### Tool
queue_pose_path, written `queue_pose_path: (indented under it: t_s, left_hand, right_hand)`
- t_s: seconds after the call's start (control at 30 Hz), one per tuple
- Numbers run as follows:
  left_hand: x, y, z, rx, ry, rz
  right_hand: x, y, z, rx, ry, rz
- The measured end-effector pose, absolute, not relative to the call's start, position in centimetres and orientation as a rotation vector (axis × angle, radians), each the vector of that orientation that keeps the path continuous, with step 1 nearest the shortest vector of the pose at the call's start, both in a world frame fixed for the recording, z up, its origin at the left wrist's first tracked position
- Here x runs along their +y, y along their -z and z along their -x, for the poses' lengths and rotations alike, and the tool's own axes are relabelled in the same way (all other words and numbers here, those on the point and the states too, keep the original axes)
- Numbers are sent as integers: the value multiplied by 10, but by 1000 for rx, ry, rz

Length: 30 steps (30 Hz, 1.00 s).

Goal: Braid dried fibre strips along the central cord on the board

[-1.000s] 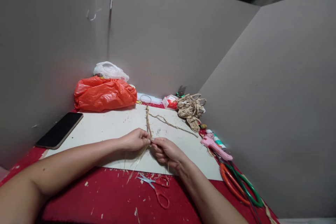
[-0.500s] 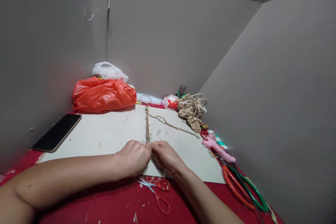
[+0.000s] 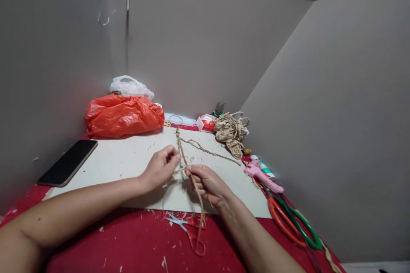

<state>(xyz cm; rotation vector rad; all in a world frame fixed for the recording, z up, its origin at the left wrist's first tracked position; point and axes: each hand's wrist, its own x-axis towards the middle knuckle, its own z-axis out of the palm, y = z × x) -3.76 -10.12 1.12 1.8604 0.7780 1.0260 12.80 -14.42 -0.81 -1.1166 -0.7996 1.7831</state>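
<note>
Jute-coloured fibre is what I am handling here: I am pinching a braided cord (image 3: 180,147) with the fingertips of my left hand (image 3: 158,169), closed on it just above the white board (image 3: 128,158). My right hand (image 3: 205,182) is gripping loose straw strands (image 3: 197,198) that are hanging down toward the small red scissors (image 3: 192,230) on the red cloth (image 3: 128,243). The cord is running away from me across the board, and a thinner twine (image 3: 211,152) is branching off toward the rope bundle (image 3: 229,130). A phone (image 3: 68,162) is lying at the left, an orange bag (image 3: 123,115) behind it, a pink glue gun (image 3: 262,177) at the right.
</note>
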Motion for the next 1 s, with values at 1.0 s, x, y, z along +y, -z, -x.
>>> queue_pose_path:
  t_s: [1.0]
  left_hand:
    - [-88,9,28,830,-374,-1502]
  right_hand:
    - [-152,0,-138,-1918,-872,1602]
